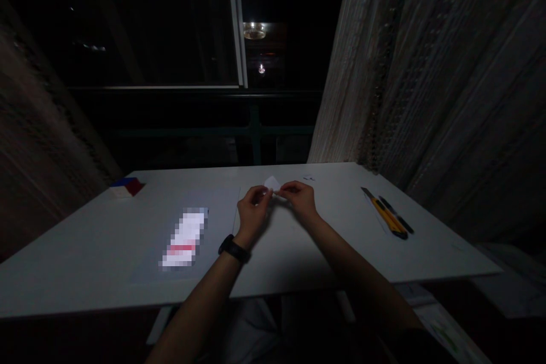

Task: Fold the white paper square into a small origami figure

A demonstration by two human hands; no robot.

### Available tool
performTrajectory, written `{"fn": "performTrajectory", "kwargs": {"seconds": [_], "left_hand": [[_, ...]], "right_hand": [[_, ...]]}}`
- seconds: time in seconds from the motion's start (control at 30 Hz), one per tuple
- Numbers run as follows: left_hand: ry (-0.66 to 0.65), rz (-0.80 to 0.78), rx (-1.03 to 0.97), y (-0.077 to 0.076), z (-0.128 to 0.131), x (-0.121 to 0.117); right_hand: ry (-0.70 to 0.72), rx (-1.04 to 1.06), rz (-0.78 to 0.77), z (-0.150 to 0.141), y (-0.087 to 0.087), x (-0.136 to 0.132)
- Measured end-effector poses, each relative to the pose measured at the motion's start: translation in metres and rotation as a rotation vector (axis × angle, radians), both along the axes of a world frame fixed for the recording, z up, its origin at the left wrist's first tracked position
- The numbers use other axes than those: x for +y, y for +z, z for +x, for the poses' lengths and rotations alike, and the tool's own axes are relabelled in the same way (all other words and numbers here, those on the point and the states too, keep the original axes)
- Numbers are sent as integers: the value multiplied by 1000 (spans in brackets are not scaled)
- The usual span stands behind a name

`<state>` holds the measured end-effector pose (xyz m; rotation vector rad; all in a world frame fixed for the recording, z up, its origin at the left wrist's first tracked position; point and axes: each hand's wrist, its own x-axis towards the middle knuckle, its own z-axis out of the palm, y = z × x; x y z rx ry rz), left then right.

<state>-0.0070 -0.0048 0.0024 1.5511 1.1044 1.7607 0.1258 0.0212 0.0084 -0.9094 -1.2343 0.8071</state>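
Observation:
Both of my hands meet above the middle of a white table [106, 239] in a dim room. My left hand [252, 213], with a black watch on its wrist, pinches the left side of a small white piece of paper [272, 183]. My right hand [301, 199] grips the same paper from the right. The paper is held just above the tabletop, and its lower part is hidden by my fingers.
A yellow-and-black utility knife [388, 217] and a dark pen [396, 214] lie at the right. A pixelated white object [185, 237] lies left of my hands. A colourful cube [125, 186] sits at the far left corner. A dark window and curtains stand behind.

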Motion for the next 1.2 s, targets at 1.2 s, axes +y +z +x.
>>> {"fn": "performTrajectory", "kwargs": {"seconds": [1.2], "left_hand": [[-154,-215,-177,0,-2,11]], "right_hand": [[108,71,-61,7,-8,6]]}}
